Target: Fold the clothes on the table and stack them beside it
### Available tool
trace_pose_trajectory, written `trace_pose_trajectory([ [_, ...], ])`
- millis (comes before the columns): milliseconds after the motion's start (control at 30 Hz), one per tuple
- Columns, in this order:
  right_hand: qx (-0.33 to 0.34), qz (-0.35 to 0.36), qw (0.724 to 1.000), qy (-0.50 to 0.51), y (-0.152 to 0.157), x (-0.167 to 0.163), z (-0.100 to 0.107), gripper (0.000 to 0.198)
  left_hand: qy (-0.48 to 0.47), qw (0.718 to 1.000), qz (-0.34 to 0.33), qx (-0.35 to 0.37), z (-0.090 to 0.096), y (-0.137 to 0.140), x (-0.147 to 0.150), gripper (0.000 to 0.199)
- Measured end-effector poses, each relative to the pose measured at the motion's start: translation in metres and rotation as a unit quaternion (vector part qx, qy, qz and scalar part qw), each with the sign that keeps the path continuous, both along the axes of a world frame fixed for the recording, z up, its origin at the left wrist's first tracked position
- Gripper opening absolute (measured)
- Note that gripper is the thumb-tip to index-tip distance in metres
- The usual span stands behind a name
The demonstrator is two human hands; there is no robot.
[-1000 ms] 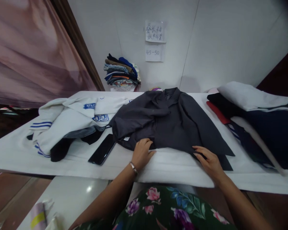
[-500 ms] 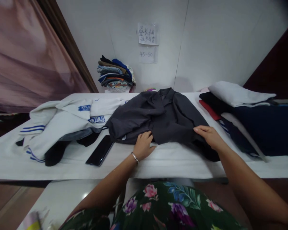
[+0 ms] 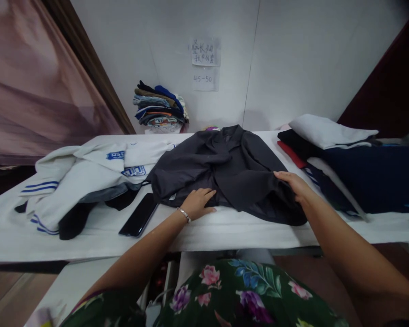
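Note:
A dark grey jacket (image 3: 238,165) lies spread in front of me, its collar at the far side and its front partly turned back. My right hand (image 3: 295,185) pinches the front edge of the jacket and holds it slightly raised, so the darker lining shows beneath. My left hand (image 3: 198,203) rests on the jacket's near edge, fingers stretched out flat and thumb apart. Just left of the jacket a black phone (image 3: 139,215) lies on the white-covered table (image 3: 204,236).
White garments (image 3: 78,181) with blue stripes and lettering lie heaped at left, over dark cloth. Folded clothes (image 3: 368,177) are piled at right, a white one (image 3: 330,131) on top. A tall clothes stack (image 3: 162,109) stands by the back wall, left of handwritten paper signs (image 3: 205,63).
My right hand has lifted the jacket's front edge and folded it back a little, baring more lining. The left hand stays at the hem, flatter now. The view has shifted slightly.

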State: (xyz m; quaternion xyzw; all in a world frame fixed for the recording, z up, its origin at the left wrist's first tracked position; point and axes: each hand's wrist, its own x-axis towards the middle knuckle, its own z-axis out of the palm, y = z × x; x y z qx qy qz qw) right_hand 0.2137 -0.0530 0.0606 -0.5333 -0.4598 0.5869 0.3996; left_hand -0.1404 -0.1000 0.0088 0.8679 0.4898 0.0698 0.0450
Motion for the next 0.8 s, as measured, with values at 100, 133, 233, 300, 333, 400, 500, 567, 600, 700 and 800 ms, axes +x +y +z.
trace_pose_trajectory([
  [100, -0.004, 0.005, 1.0, 0.02, -0.002, -0.003, -0.004, 0.02, 0.011, 1.0, -0.019, -0.011, 0.003, 0.001, -0.005, 0.052],
  [133, -0.01, 0.009, 1.0, 0.028, -0.003, -0.005, -0.005, 0.02, 0.015, 1.0, -0.022, -0.009, 0.004, 0.003, -0.005, 0.048],
  [233, -0.018, 0.02, 0.998, 0.053, -0.005, -0.014, -0.006, 0.022, 0.046, 0.998, -0.04, 0.009, 0.002, 0.006, 0.002, 0.027],
  [300, -0.014, 0.017, 0.997, 0.072, -0.005, -0.019, -0.006, 0.023, 0.075, 0.994, -0.064, 0.041, -0.001, 0.007, 0.009, 0.016],
  [333, -0.01, 0.013, 0.996, 0.083, -0.005, -0.02, -0.006, 0.023, 0.089, 0.991, -0.077, 0.061, -0.001, 0.007, 0.012, 0.017],
  [400, -0.004, 0.004, 0.995, 0.098, -0.004, -0.02, -0.005, 0.022, 0.109, 0.986, -0.095, 0.083, 0.001, 0.006, 0.016, 0.021],
  [500, 0.03, -0.021, 0.996, 0.086, -0.003, -0.016, -0.002, 0.021, 0.104, 0.989, -0.083, 0.072, 0.016, 0.0, 0.012, 0.021],
  [567, 0.069, -0.033, 0.996, 0.056, -0.007, -0.011, -0.002, 0.021, 0.067, 0.993, -0.058, 0.075, 0.029, -0.008, 0.004, 0.02],
  [600, 0.086, -0.031, 0.995, 0.039, -0.011, -0.009, -0.003, 0.023, 0.049, 0.994, -0.05, 0.078, 0.033, -0.013, 0.0, 0.019],
  [700, 0.111, 0.016, 0.993, -0.026, -0.028, -0.009, -0.018, 0.028, 0.047, 0.996, -0.063, 0.05, 0.03, -0.029, -0.011, 0.019],
  [800, 0.14, 0.132, 0.973, -0.125, -0.051, -0.018, -0.04, 0.034, 0.072, 0.996, -0.058, 0.002, 0.012, -0.043, -0.014, 0.019],
])
